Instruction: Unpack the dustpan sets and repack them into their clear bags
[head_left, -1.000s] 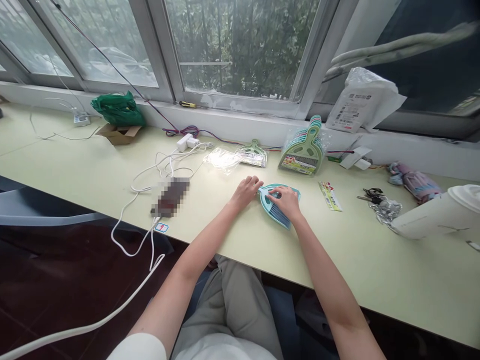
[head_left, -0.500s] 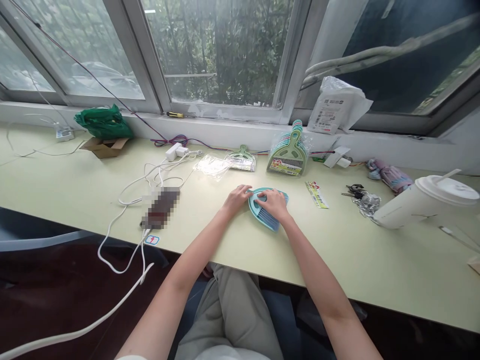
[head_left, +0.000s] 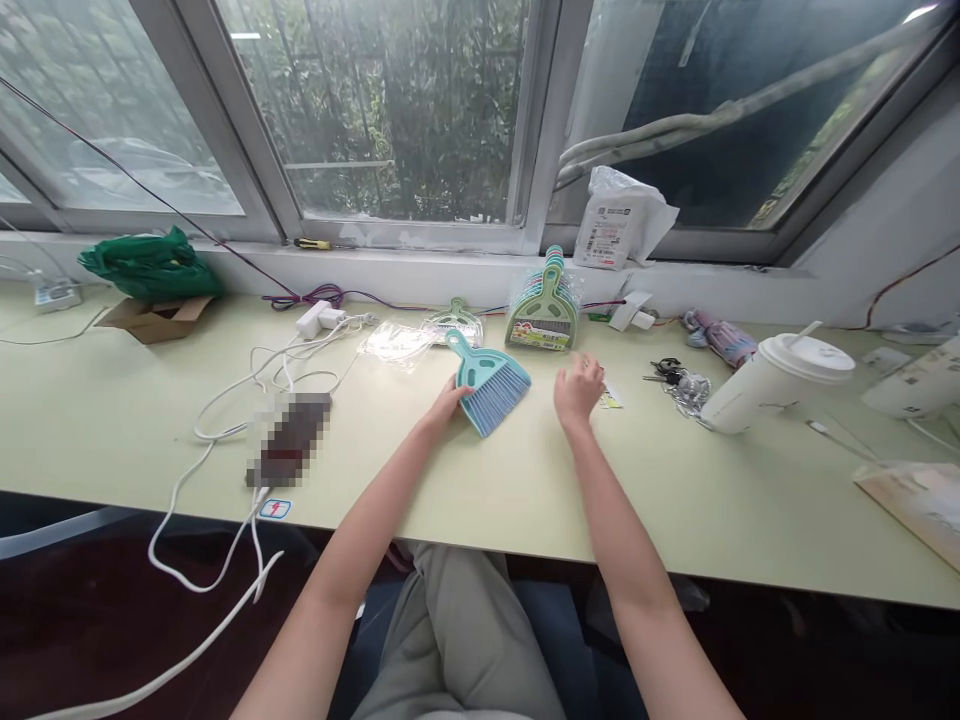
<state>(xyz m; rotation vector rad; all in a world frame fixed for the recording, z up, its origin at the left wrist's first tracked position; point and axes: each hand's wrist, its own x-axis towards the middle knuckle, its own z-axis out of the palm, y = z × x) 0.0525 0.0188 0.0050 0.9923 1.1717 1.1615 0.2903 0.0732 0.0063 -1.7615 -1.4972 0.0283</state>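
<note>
My left hand [head_left: 448, 402] grips the left edge of a light-blue dustpan with a small brush nested in it [head_left: 491, 385]. Its handle points up and to the left, and the blue bristles face right and down. To the right of it, my right hand [head_left: 577, 390] is free of the set, its fingers loosely bent and apart. Beside and partly under that hand lies a printed label card [head_left: 611, 394]; whether the fingers touch it I cannot tell.
Behind stand a wrapped stack of green dustpan sets [head_left: 544, 315] and a single green set [head_left: 454, 322] by clear plastic wrapping [head_left: 397, 343]. At right are keys [head_left: 667, 372] and a white lidded cup [head_left: 772, 385]. White cables [head_left: 202, 440] and a blurred-out dark device [head_left: 291, 440] lie left.
My right hand has let go of the blue set and moved right to the label card. The set has turned in my left hand, so its handle now points away from me.
</note>
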